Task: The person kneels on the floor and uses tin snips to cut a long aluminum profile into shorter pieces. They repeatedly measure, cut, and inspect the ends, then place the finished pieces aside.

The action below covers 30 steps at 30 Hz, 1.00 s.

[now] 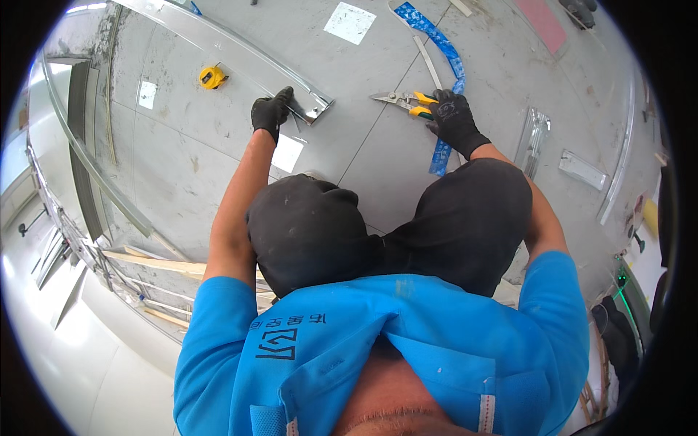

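Note:
My left hand [272, 113], in a black glove, is closed on the near edge of a long metal channel [233, 54]. The channel runs from the upper left and ends in a shiny cut end [317, 107] just right of the hand. In my black-gloved right hand [454, 120] is a pair of tin snips [398, 99] with yellow and green handles. Their blades point left toward the channel's end, apart from it. Between the channel and the wall side lies a yellow tape measure [212, 78] on the grey floor.
A blue patterned strip [440, 45] curves along the floor beside and under my right hand. Shiny metal offcuts [534, 138] and a short metal piece [582, 169] lie to the right. White sheets [350, 22] are on the floor. Wooden strips [160, 264] and long panels [81, 145] line the left.

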{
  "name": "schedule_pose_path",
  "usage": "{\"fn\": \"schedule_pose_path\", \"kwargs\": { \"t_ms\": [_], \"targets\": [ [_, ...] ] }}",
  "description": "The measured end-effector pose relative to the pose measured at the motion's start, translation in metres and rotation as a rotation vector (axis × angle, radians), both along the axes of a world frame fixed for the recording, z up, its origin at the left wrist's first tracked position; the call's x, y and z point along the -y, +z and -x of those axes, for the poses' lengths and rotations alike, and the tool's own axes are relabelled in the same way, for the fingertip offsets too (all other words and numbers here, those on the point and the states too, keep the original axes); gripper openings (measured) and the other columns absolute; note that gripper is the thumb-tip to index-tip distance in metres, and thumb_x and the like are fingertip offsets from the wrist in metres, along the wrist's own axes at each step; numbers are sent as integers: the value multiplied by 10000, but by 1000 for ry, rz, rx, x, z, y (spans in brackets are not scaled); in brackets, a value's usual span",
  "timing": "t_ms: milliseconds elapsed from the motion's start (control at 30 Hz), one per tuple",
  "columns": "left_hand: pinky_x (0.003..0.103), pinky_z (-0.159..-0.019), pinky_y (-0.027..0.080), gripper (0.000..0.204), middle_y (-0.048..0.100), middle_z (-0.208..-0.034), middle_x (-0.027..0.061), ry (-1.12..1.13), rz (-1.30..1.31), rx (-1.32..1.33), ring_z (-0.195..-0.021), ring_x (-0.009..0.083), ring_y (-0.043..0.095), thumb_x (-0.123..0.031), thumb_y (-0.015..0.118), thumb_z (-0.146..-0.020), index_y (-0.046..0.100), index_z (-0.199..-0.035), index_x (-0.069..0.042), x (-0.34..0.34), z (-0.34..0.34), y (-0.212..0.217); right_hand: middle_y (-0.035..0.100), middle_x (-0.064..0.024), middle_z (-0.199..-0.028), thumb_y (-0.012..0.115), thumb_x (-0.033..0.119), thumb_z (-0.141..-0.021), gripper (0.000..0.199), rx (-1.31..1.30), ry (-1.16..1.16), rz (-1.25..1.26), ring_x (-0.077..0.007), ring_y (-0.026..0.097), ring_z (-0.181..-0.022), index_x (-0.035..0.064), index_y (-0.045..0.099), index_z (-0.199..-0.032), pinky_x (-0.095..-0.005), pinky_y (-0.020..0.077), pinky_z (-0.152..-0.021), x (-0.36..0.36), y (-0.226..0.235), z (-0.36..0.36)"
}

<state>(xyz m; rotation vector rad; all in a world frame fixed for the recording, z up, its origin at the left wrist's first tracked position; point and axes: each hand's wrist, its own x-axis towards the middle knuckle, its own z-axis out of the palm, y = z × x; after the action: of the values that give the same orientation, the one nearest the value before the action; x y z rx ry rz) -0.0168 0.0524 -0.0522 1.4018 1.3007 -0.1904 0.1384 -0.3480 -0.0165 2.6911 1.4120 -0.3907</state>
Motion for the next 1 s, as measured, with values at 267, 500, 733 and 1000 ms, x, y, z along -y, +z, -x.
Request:
{"fn": "schedule_pose_path", "kwargs": {
  "t_ms": [267,500,733,1000],
  "targets": [
    [297,-574,498,255,640,-835,54,-114,119,-32,-696,148,606,-288,691,-890,640,-946,-45,8,10,36,617,-151,-1165,712,297,-806,505,-147,335,-660,-290,573,-1104,58,572,-1228,-420,454,-911,-88,-44,0],
    [340,-794,531,548,660,-1101,90,-103,14,-99,-955,192,651,-319,674,-916,500,-1322,6,28,47,112,651,-113,-947,646,275,-813,391,-165,450,-639,-263,663,-827,51,562,-1123,-387,525,-700,-199,-75,24],
    [368,-853,530,429,667,-1156,97,-16,-117,22,-1028,216,656,-239,632,-955,524,-1309,-23,57,47,132,646,-139,-900,611,208,-847,280,-359,320,-875,-307,669,-780,55,563,-1077,-410,538,-669,-185,-41,11],
    [328,-849,557,327,664,-1155,118,-18,356,534,-1005,221,675,-203,612,-974,574,-1232,-5,72,-15,205,645,-170,-915,626,135,-855,254,-379,126,-1172,-353,654,-805,26,589,-1081,-429,541,-708,-113,94,-27]
  ]
}}
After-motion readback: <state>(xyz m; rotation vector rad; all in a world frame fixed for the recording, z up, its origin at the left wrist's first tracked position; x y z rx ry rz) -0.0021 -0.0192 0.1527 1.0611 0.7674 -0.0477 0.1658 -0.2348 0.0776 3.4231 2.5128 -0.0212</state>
